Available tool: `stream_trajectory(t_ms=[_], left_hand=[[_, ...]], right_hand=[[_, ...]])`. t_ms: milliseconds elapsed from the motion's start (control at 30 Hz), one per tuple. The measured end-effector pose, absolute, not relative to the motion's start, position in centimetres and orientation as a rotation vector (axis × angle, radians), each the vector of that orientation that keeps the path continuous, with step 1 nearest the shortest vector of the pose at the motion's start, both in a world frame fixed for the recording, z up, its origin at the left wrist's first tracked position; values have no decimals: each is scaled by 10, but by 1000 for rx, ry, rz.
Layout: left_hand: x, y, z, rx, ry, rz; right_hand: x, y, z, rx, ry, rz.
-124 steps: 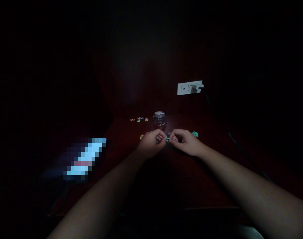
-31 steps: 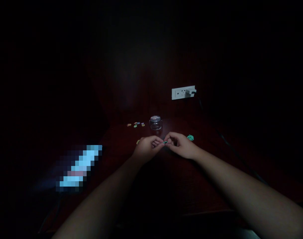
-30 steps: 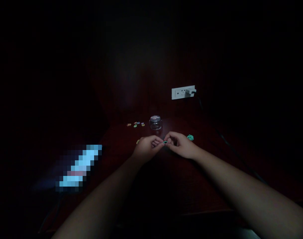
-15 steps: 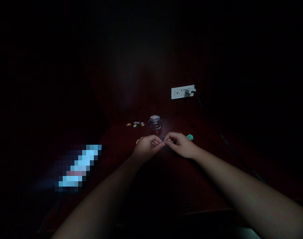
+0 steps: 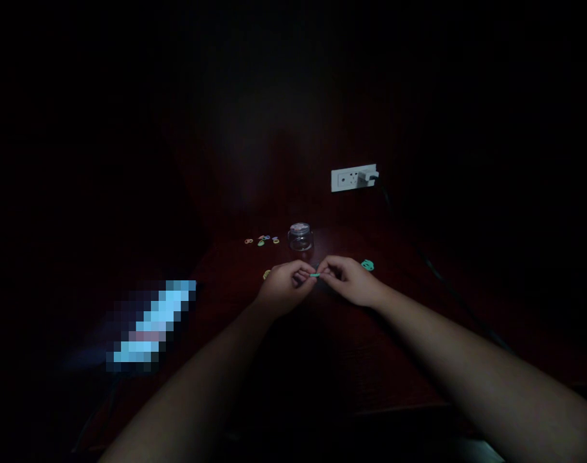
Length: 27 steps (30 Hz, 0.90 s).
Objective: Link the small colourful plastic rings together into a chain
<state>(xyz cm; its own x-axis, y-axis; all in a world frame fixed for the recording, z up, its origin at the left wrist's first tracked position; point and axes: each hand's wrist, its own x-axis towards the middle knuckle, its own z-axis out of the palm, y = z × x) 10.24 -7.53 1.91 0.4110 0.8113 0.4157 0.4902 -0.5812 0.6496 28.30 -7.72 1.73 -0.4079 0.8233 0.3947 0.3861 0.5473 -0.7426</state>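
Between my fingertips is a small green stitch marker (image 5: pixel 314 275), a loop-shaped plastic clip seen almost edge-on. My left hand (image 5: pixel 284 283) pinches its left end with thumb and forefinger. My right hand (image 5: pixel 348 278) has thumb and fingers closed at its right end. Just beyond my right hand lies a pile of teal markers (image 5: pixel 367 265). Some yellow ones (image 5: pixel 267 274) show past my left knuckles, partly hidden. A small dark piece behind my fingertips is mostly covered.
A lidded clear jar (image 5: pixel 300 238) stands beyond my hands. Left of it lie several mixed-colour markers (image 5: pixel 261 243). A lit, blurred-out screen (image 5: pixel 158 325) is on the left of the dark red table (image 5: pixel 394 379). A wall socket (image 5: pixel 353 178) holds a plug with a cable running down right.
The view shifted slightly from the earliest frame. The green marker turned between my fingers, from an open loop a second ago to nearly edge-on now. Both hands stay together in a pinch.
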Motion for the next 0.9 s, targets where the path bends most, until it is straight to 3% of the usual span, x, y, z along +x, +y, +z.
stream_trajectory(t_ms=[667,900], left_hand=[[102,-75,21,2253,1071,1005],[102,-76,20,2244,1077,1031]], right_hand=[[283,-80,24,-990,-1983,413],[282,-78,22,-967,-1974,546]])
